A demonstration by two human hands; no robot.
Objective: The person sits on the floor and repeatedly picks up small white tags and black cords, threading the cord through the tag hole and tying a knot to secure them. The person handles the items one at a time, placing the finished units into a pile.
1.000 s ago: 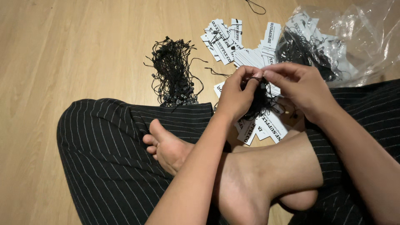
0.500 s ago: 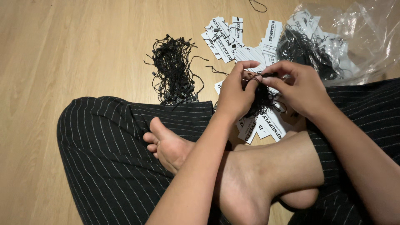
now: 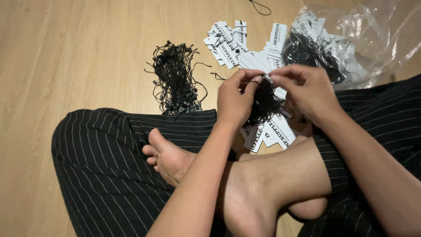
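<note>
The single camera is sitting on the person's head, looking steeply down and slightly forward over their crossed legs (image 3: pixel 131 166) at the wooden floor (image 3: pixel 79 57). It is riding close, both hands filling the centre right of the frame, a clear plastic bag (image 3: pixel 372 39) showing in the upper right corner.

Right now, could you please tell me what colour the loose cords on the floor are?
Black; the cords show best in the head view.
</note>
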